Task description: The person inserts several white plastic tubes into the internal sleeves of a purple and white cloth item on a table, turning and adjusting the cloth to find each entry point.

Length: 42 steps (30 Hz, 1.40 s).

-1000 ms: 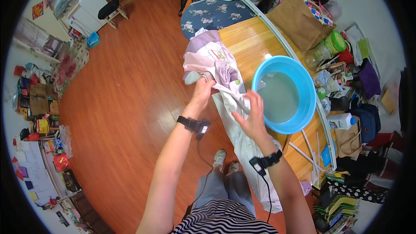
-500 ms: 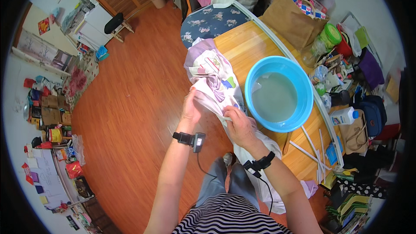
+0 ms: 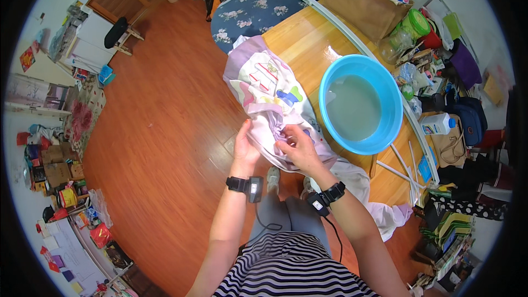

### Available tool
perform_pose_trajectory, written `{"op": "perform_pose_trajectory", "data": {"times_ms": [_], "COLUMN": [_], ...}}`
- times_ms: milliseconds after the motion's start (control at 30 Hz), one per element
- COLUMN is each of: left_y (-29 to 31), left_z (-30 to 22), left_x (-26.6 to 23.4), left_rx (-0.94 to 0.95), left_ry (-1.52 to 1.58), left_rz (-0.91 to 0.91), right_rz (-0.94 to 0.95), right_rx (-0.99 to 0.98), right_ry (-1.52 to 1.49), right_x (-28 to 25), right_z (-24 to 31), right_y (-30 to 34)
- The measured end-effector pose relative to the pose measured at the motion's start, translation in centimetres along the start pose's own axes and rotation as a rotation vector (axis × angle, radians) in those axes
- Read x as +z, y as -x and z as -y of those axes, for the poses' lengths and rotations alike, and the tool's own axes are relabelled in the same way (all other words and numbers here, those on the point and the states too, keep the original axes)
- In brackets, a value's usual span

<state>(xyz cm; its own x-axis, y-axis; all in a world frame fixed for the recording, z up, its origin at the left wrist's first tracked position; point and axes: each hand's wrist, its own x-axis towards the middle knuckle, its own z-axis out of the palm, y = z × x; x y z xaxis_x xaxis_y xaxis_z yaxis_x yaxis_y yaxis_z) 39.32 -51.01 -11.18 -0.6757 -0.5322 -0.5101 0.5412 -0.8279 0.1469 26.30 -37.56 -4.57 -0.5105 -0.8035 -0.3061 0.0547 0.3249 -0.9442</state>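
Cloth (image 3: 265, 80) spread wider, hands (image 3: 301, 151) touching it, greyish water (image 3: 352, 111) in basin (image 3: 392, 113)

No word or number could be read for sure. Far out to the left of the left hand (image 3: 246, 147) and lower down the view, a white board (image 3: 76, 257) bore faint thin marks too small to make out, while well to the right of the right hand (image 3: 300, 148), past the blue basin (image 3: 392, 115), a white bottle (image 3: 438, 124) with a blue cap carried indistinct print on its side. Right behind each hand, the black left wrist device (image 3: 254, 189) and the black right wrist device (image 3: 317, 204) each showed a small pale patch, likewise illegible.
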Motion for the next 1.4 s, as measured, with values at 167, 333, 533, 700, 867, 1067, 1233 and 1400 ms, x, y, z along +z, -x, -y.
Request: {"op": "perform_pose_trajectory", "data": {"times_ms": [167,333,533,700,867,1067,1233,1400], "left_y": [2.2,2.3,2.7,2.9,3.2,3.4,3.7,3.9], "left_z": [-0.3,0.3,1.9,2.1,3.2,3.0,2.7,3.7], "left_x": [4.3,3.5,5.8,5.8,5.8,6.3,7.8,9.1], "left_rx": [-0.016,-0.142,-0.212,-0.159,-0.067,0.037,0.080,0.072], "left_ry": [-0.153,-0.281,-0.443,-0.527,-0.516,-0.605,-0.580,-0.462], "left_rz": [-0.001,0.074,0.024,0.039,0.078,0.080,0.075,0.103], "right_rz": [-0.047,-0.086,-0.173,-0.140,-0.256,-0.057,-0.125,-0.084], "right_rx": [0.027,-0.049,-0.065,-0.193,-0.081,-0.372,-0.682,-0.726], "right_ry": [-0.307,-0.202,-0.158,0.226,-0.051,0.422,0.728,0.733], "right_x": [0.5,-0.4,-1.1,-2.0,-1.9,-3.3,-3.8,-2.2], "right_z": [0.8,2.4,2.1,3.7,5.6,7.6,9.2,8.4], "right_y": [-0.8,-0.5,0.9,2.2,1.5,0.5,3.3,5.2]}}
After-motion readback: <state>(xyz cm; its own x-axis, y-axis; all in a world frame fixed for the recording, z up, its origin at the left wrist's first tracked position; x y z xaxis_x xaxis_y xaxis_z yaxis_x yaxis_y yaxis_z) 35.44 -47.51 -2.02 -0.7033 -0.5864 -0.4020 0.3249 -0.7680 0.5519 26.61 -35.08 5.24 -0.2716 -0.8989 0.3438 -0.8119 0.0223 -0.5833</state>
